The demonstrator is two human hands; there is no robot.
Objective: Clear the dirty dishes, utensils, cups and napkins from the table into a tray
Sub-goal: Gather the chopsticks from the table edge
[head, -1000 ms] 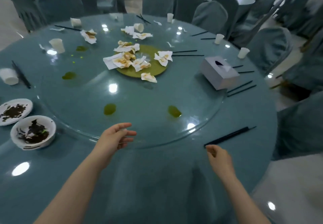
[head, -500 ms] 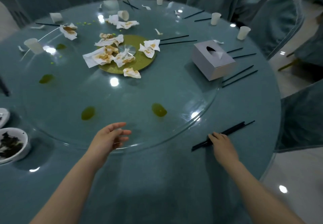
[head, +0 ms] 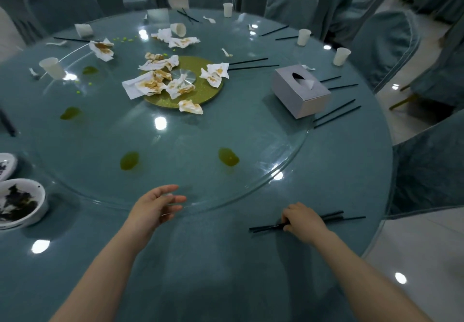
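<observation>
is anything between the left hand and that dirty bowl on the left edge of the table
Nothing visible does. The left hand is open at the glass turntable's rim, and only bare tablecloth lies between it and the bowl.

1. Both bare forearms reach forward from the bottom edge, the left one slanting up from the lower left, the right one from the lower right.
2. The left hand (head: 154,208) is held palm toward the right, thumb uppermost, fingers stretched out and slightly spread, pointing to the right. It holds nothing.
3. The right hand (head: 302,218) lies knuckles up, back of the hand toward the camera, wrist straight with the forearm.
4. Its fingers curl down and to the left around a pair of dark chopsticks (head: 334,217), which stick out on both sides of the hand.
</observation>
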